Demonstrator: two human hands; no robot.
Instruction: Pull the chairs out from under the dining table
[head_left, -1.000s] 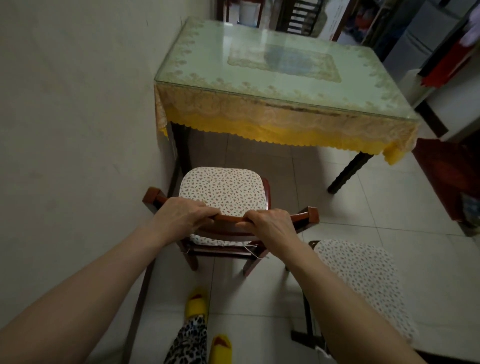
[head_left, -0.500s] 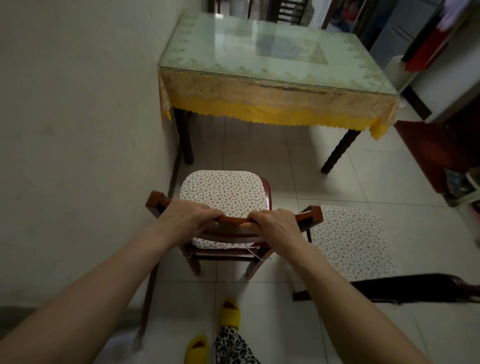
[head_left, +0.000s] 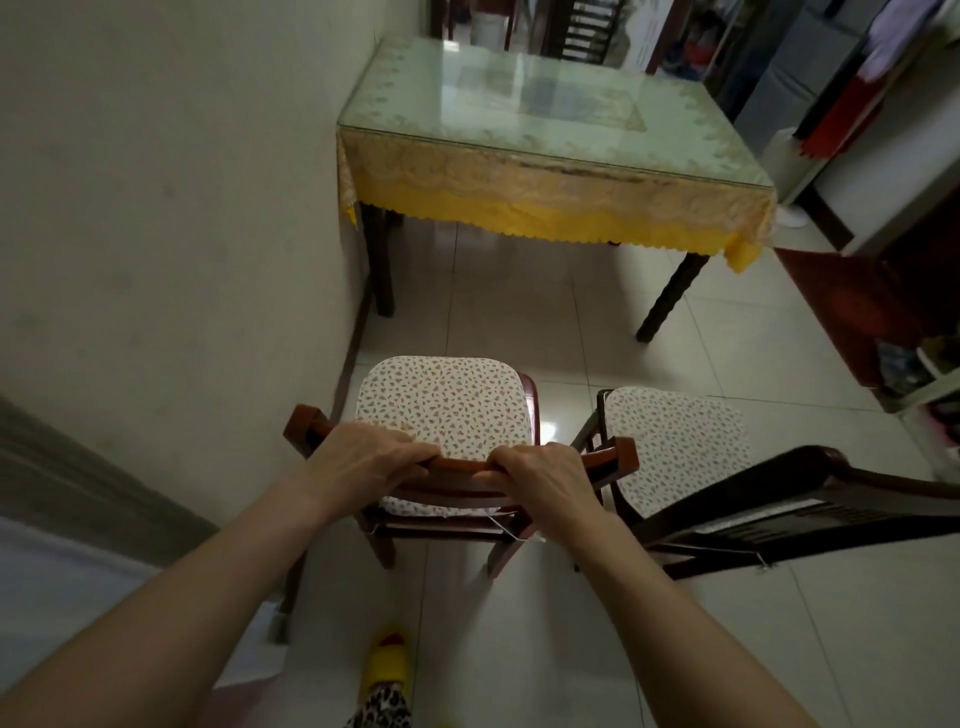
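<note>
Held chair: a red-brown wooden chair (head_left: 447, 467) with a speckled seat cushion (head_left: 439, 402) stands on the tiled floor (head_left: 519, 322), well clear of the dining table (head_left: 519, 104) and close beside the wall (head_left: 156, 208) on the left.
Top rail: the curved back rail (head_left: 462, 464) faces the person; bare wood shows between the two hands and at both ends.
Left hand: the left hand (head_left: 363, 457) is wrapped over the rail left of centre, fingers curled over its front edge in a closed grip.
Right hand: the right hand (head_left: 545, 475) is clasped on the same rail right of centre, fingers folded over the top.
Second chair: a darker chair (head_left: 727, 499) with a matching cushion (head_left: 675, 441) stands just beside the held one on its right, also out from under the table; its back rail runs toward the right edge of the view.
Table: glass-topped, with a yellow lace-edged cloth (head_left: 545, 208) hanging over the near side; no chair is seen beneath the near side.
Far side: dark chair backs (head_left: 582, 31) show beyond the far edge; whether they are tucked under cannot be told.
Progress: judged from this layout, both near chairs are out, so the near side looks done; what seems left is to let go of this chair and deal with any chairs on the far side.
Foot: a yellow slipper (head_left: 387, 667) stands on the floor behind the held chair.
</note>
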